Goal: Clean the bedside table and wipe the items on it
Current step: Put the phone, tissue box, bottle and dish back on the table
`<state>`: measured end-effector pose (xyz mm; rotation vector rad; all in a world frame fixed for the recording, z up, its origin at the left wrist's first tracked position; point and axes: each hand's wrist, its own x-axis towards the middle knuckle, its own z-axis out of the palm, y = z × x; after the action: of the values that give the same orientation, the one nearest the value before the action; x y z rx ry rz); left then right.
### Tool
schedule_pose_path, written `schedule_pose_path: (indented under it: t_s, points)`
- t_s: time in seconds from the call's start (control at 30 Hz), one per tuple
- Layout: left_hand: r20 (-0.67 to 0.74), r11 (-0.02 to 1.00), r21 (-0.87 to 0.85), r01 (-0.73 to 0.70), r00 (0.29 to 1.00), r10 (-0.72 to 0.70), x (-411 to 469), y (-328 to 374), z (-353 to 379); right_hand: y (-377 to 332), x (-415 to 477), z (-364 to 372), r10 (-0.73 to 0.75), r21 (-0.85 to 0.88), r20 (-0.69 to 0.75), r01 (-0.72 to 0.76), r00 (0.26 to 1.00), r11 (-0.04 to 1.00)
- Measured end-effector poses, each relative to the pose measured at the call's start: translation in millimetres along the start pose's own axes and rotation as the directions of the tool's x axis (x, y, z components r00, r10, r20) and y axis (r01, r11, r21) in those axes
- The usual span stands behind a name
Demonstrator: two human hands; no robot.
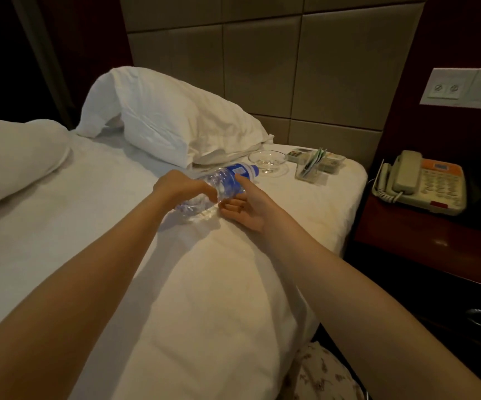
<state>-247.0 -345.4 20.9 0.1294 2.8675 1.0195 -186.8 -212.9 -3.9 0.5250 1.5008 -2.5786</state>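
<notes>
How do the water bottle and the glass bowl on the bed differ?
The water bottle lies tilted on its side, while the glass bowl stands upright. The bottle is gripped by the left hand, with the right hand touching it; the bowl is untouched. The bottle carries a blue label; the bowl is plain. Both are clear.

A bed (175, 284) with white sheets fills most of the view, its surface creased and lit warm yellow toward the right edge. A white pillow (170, 119) leans against a padded headboard (262, 67) made of beige square panels. A second white cushion or folded duvet (11, 157) lies at the left. Behind it the room falls into darkness, with a curtain edge (46, 53) barely visible. To the right, dark reddish wood panelling (464, 33) carries a pale switch and socket plate (464, 88). The lighting is dim overall. A patterned fabric (320, 376) shows at the bottom edge.
</notes>
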Motion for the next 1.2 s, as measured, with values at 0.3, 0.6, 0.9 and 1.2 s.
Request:
schedule_pose_path:
  t_s: [0.3,0.6,0.9,1.2]
  points:
    - [0.321,0.858,-0.514,0.023,0.932,0.167,-25.4,14.4,24.5,2.7,-21.1,-28.7,-0.21,0.072,-0.141,0.221,0.967,0.973]
    - [0.561,0.667,-0.726,0.168,0.705,0.433,-52.2,56.8,66.9,-21.8,-66.0,-91.0,-0.386,-0.153,-0.069,0.372,0.92,0.915]
    - [0.741,0.864,-0.484,-0.138,0.46,0.489,-109.4,141.3,134.4,-43.8,-138.7,-179.0,-0.544,-0.37,-0.501,0.402,0.673,0.838]
    - [0.565,0.767,-0.522,-0.373,0.522,0.638,-169.7,222.6,226.9,-60.8,-210.7,-259.9,-0.631,-0.587,-0.647,0.249,0.428,0.77]
